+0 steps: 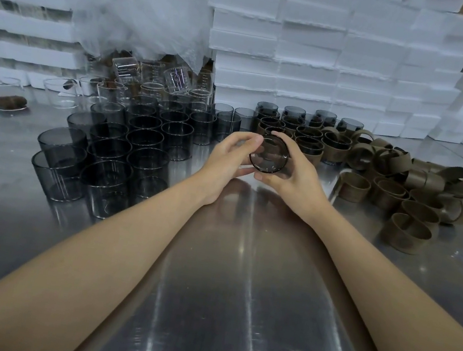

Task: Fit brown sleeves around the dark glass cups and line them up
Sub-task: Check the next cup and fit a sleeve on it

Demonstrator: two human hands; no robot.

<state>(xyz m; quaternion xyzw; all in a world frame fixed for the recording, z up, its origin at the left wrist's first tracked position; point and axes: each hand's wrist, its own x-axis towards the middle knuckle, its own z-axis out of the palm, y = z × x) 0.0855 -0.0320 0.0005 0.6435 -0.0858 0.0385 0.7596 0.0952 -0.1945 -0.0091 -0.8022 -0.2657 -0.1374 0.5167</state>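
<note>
View from the head camera. We see both hands raised just above a steel table [237, 282], holding between them a single dark glass cup [269, 157] that is tipped so its open mouth faces the camera. The left hand [231, 160] pinches the cup's left rim, one digit above and one below, fingers curled. The right hand [295, 178] wraps the cup's right side, its fingertips [279, 136] hooked over the top of the rim. The cup's wall lies hidden behind the right palm, so we cannot tell whether a sleeve is on it. To the left stands a dense group of bare dark cups [124, 152], upright and touching one another in rough rows. Beyond the hands, at the rear centre, are sleeved cups [306, 134], each ringed by a brown band and set close together. To the right lies a loose heap of brown sleeves [398, 183], some standing on edge, some overlapping. Behind the bare cups we note clear glass beakers [147, 86], several tilted, under a sheet of crumpled plastic wrap [148, 4]. White foam blocks [334, 55] are stacked as a wall along the back.
</note>
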